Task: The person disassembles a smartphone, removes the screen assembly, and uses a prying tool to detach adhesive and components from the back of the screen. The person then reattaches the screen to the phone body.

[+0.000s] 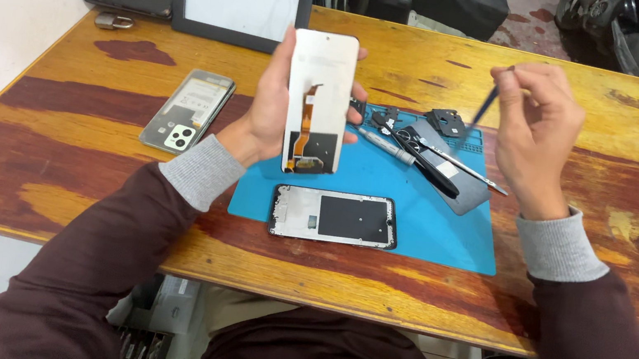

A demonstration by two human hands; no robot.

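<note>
my left hand point(267, 105) grips the phone screen point(318, 103) upright, long axis vertical, back toward me; my right hand point(533, 126) pinches a thin tool point(483, 109), tip hard to make out.

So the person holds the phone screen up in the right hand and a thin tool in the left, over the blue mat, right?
Not quite: the hands are swapped. The head view shows the left hand holding up the phone screen and the right hand holding the thin tool, above the blue mat.

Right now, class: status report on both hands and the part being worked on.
Left hand grips upright screen panel. Right hand holds thin tool, clear of it. Nothing between.
</note>
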